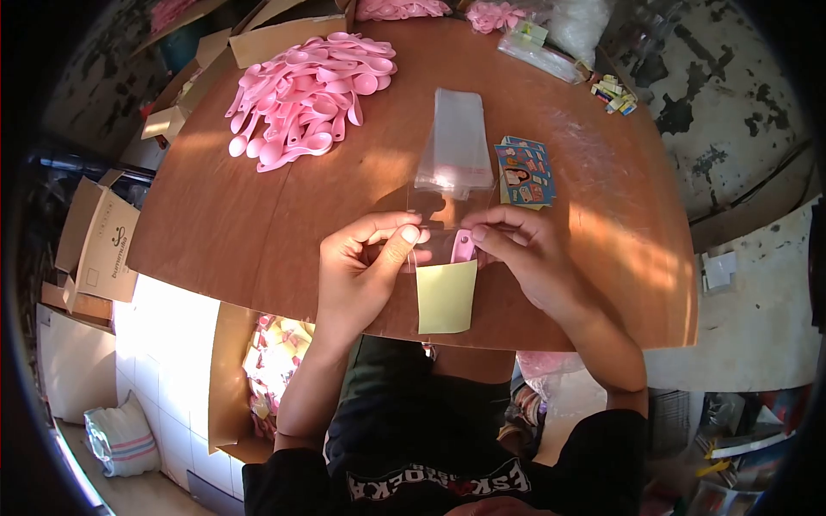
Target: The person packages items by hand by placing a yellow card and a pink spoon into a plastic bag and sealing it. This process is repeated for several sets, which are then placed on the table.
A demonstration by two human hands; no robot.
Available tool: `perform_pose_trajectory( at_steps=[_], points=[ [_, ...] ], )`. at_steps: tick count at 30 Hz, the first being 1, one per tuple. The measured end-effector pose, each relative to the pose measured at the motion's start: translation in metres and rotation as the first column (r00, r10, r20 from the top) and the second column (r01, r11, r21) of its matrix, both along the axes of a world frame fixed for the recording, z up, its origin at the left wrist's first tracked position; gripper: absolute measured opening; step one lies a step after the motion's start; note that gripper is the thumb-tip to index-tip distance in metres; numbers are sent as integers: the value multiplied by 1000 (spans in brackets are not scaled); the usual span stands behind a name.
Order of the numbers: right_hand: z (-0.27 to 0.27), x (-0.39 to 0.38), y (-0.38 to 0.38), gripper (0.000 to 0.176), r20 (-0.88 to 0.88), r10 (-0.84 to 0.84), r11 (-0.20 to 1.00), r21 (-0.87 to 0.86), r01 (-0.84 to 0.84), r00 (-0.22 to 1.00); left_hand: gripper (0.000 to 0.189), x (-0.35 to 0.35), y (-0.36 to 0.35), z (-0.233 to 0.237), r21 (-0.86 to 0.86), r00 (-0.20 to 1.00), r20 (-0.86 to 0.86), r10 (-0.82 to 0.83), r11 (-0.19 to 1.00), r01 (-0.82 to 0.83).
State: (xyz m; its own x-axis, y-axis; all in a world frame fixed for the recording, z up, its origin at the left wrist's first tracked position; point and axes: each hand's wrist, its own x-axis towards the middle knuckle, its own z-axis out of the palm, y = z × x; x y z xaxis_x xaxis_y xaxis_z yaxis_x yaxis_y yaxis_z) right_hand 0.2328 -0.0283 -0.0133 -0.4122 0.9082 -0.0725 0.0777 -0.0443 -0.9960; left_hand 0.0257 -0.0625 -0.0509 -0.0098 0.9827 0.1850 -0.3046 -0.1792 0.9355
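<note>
Pink plastic spoon [463,248] partly inside clear sleeve [437,225] at near edge of counter [258,215], yellow card [446,297] just below | left hand [361,267] pinching sleeve mouth | right hand [525,258] gripping spoon end, seemingly through the film | pile of pink spoons [310,95] far left | stack of clear sleeves [456,142] and printed cards [525,172] just beyond hands

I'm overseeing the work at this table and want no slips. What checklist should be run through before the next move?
1. Left hand and right hand both grip the clear bag: ok.
2. Pink spoon fully inside the bag: cannot tell, only its end shows.
3. Yellow card straight below the hands: ok.
4. Stack of spare bags close behind the hands: ok.
5. Pile of spoons on the table: ok.
</note>
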Motion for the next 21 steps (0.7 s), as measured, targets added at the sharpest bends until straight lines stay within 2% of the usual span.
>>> perform_pose_trajectory(
  at_steps=[2, 4, 5, 7, 11, 13, 17, 19, 20, 21],
  points=[
    [-7, 0, 0, 24, -27, -11, 1000, 8, 11, 1000, 16, 2, 0, -2, 21, 999, -21, 32, 999, -32],
    [-9, -2, 0, 22, -97, -29, 998, 54, 35, 995, 16, 3, 1, -3, 116, 991, -92, 102, 989, -91],
    [-10, -2, 0, 22, -103, -29, 999, 42, 33, 994, 16, 2, 2, -5, 105, 990, -99, 102, 990, -92],
    [-14, -1, 0, 21, -135, -14, 998, 54, 22, 991, 16, -2, 2, -10, 116, 969, -217, 119, 989, -96],
    [-17, 3, 0, 19, -142, 17, 999, 43, -11, 990, 16, -4, 2, -8, 167, 961, -249, 125, 982, -84],
    [-17, 3, -1, 17, -110, 0, 996, 84, 9, 994, 15, -4, 2, -8, 135, 996, -92, 23, 991, -10],
    [-17, 8, 1, 12, -89, 41, 997, 70, -35, 995, 16, -12, 1, -6, 113, 993, -107, -49, 992, 61],
    [-15, 12, 4, 12, -121, 159, 987, 49, -154, 980, 16, -14, 1, -4, 101, 978, -202, -44, 993, 65],
    [-14, 12, 6, 12, -121, 158, 987, 50, -153, 980, 16, -15, 1, -4, 102, 978, -202, -45, 993, 66],
    [-15, 11, 7, 14, -75, 176, 975, 147, -164, 982, 16, -15, 1, -3, 103, 980, -189, -60, 991, 81]
  ],
)
